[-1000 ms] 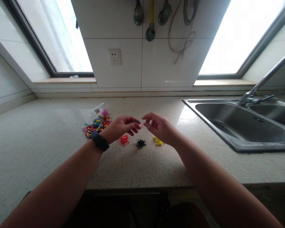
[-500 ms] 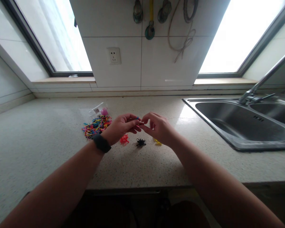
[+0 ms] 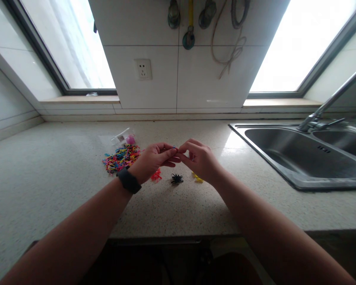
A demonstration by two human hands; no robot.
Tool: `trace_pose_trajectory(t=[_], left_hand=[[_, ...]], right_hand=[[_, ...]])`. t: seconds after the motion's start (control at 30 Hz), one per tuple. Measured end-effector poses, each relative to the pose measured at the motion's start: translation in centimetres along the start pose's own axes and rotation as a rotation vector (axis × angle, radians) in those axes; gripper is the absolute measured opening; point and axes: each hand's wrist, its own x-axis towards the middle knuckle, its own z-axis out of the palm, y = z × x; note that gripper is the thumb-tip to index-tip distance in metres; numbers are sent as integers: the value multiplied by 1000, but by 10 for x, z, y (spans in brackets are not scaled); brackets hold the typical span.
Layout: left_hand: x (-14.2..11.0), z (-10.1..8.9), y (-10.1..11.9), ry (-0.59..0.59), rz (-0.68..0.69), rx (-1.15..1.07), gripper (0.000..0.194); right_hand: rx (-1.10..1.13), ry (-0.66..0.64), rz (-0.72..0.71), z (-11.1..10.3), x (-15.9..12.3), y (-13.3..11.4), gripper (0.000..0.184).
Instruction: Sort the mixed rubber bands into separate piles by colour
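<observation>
My left hand (image 3: 158, 157), with a dark band on its wrist, is closed in a pinch over the counter. A tiny blue bit of a small rubber band (image 3: 174, 147) shows at its fingertips. My right hand (image 3: 198, 158) pinches thumb to forefinger right against the left fingertips; what lies between them is mostly hidden. Left of my hands spreads a mixed pile of colourful small rubber bands (image 3: 120, 159). Below them lie sorted little heaps: red bands (image 3: 156, 175), partly behind my left hand, black bands (image 3: 177, 179) and yellow bands (image 3: 197, 177), partly behind my right hand.
A clear plastic bag (image 3: 120, 137) with a pink piece (image 3: 131, 139) lies behind the pile. To the right, a steel sink (image 3: 296, 184) with a faucet (image 3: 310, 120) is set into the speckled counter (image 3: 62, 190). A tiled wall with a socket (image 3: 143, 69) rises behind.
My right fingertips have come closer to my left ones and now meet them. The reddish bit that showed between the hands is covered. The heaps look the same.
</observation>
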Motion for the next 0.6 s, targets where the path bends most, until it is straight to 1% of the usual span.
trace_pose_trajectory(t=[0.23, 0.33, 0.47, 0.6], left_hand=[[-4, -2, 5, 11, 2, -24, 24], [-6, -1, 8, 15, -3, -66, 21], [-8, 2, 12, 7, -19, -125, 17], [-8, 1, 11, -16, -7, -157, 16]], right_hand=[[109, 29, 14, -5, 0, 0, 9], [185, 81, 30, -10, 0, 1, 9], [243, 158, 94, -15, 1, 3, 7], [270, 180, 128, -16, 2, 7, 7]])
